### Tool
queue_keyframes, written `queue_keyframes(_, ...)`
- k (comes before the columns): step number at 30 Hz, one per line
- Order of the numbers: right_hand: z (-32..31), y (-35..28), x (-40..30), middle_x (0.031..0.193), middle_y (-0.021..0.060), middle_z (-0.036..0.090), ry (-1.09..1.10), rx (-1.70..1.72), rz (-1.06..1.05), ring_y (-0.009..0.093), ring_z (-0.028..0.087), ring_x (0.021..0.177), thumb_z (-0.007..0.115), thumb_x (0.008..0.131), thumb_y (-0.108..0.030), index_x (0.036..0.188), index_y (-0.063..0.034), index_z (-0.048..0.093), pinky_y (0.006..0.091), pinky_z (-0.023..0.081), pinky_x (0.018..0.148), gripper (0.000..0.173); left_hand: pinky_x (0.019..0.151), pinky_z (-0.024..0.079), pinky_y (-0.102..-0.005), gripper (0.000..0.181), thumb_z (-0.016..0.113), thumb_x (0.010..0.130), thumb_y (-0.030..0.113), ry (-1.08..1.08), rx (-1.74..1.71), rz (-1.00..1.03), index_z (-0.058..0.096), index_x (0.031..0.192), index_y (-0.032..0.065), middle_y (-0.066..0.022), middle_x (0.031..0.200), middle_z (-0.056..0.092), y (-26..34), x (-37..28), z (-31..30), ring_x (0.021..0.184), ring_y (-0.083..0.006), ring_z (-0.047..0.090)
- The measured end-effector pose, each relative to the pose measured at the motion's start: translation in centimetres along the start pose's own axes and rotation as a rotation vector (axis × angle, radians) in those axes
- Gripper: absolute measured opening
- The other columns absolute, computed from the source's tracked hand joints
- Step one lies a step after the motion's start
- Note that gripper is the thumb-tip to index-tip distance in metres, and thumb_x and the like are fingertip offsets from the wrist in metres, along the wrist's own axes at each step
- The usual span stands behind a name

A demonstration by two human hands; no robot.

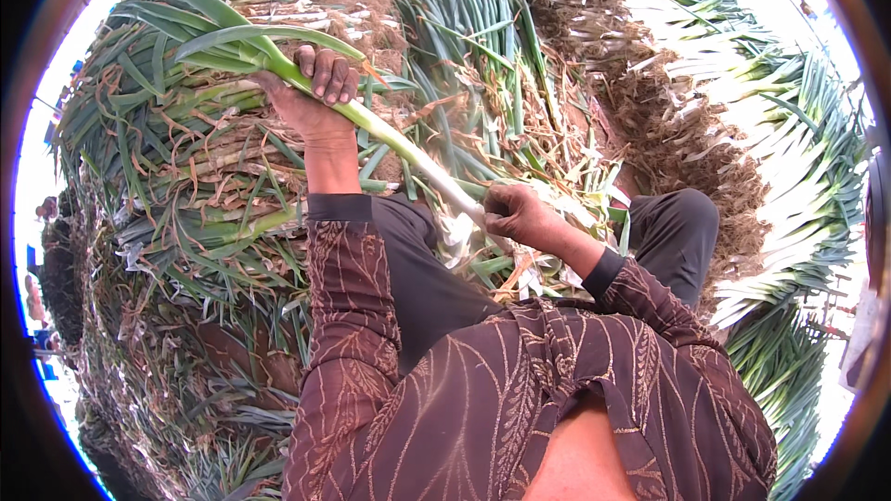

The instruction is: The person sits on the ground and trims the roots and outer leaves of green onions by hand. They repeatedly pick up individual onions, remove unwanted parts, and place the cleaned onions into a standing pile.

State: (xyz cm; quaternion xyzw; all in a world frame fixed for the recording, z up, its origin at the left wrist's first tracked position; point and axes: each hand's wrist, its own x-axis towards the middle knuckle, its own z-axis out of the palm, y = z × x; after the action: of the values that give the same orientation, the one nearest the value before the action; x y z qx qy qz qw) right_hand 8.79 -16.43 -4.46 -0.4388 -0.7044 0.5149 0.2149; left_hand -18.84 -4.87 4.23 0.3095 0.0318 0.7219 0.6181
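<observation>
A long green onion point(411, 152) lies slantwise in front of me, its green leaves at the upper left and its white shaft towards the lower right. My left hand point(317, 87) is closed around the upper shaft, just below where the leaves fan out. At the white lower end, the fingers of my right hand point(525, 219) are curled tight against the stalk. Those fingers partly hide the root end. Torn, pale peelings and dry leaves point(550, 278) lie under my right hand, between my knees.
Unpeeled green onions with dry brown leaves point(216, 167) are heaped at the left. More green leaves point(480, 14) lie straight ahead. Along the right runs a long row of white-shafted green onions point(759, 153), their brown roots point(668, 104) facing inward. My bent knee point(672, 229) stands beside that row.
</observation>
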Motion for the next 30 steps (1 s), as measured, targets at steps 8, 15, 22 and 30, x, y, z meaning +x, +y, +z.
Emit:
queue_keyframes(8,0.4,0.9,-0.2,0.071,-0.0002,0.052,0.176,0.303,-0.142,0.007,0.046,0.066,0.067,0.083,-0.013,0.079,-0.0002,0.057,0.0263,0.041,0.058,0.017,0.039,0.036,-0.0222,0.067,0.049,0.073,0.078,-0.071,0.1,-0.031,0.043,0.066,0.0117,0.0036,0.049,0.037,-0.1,0.0,-0.3,0.038,-0.0075,0.038)
queue_keyframes(15,-0.4,0.5,-0.7,0.072,-0.0015,0.051,0.183,0.167,-0.098,0.007,0.045,0.067,0.067,0.084,-0.014,0.087,-0.0008,0.059,0.0244,0.041,0.061,0.015,0.04,0.033,-0.0243,0.068,0.046,0.074,0.078,-0.05,0.094,-0.044,0.043,0.067,0.0103,0.0022,0.052,0.035,-0.6,0.1,-0.2,0.043,-0.0095,0.035)
queue_keyframes(22,-3.2,2.0,-2.0,0.073,-0.0031,0.051,0.164,0.543,0.053,0.006,0.044,0.063,0.058,0.087,-0.013,0.091,-0.0004,0.058,0.0222,0.037,0.057,0.013,0.037,0.032,-0.023,0.069,0.03,0.082,0.076,0.006,0.137,0.026,0.044,0.067,0.0108,0.0022,0.051,0.035,0.5,-0.1,-0.6,0.041,-0.0084,0.035)
queue_keyframes(30,0.8,3.8,-1.5,0.099,0.0044,0.054,0.191,0.317,-0.118,0.012,0.051,0.089,0.062,0.089,-0.012,0.133,-0.0004,0.042,0.0247,0.045,0.08,0.05,0.04,0.035,-0.0268,0.066,0.032,0.084,0.074,0.299,0.248,0.031,0.046,0.069,0.011,-0.0006,0.051,0.04,-2.0,0.4,-0.9,0.044,-0.012,0.04)
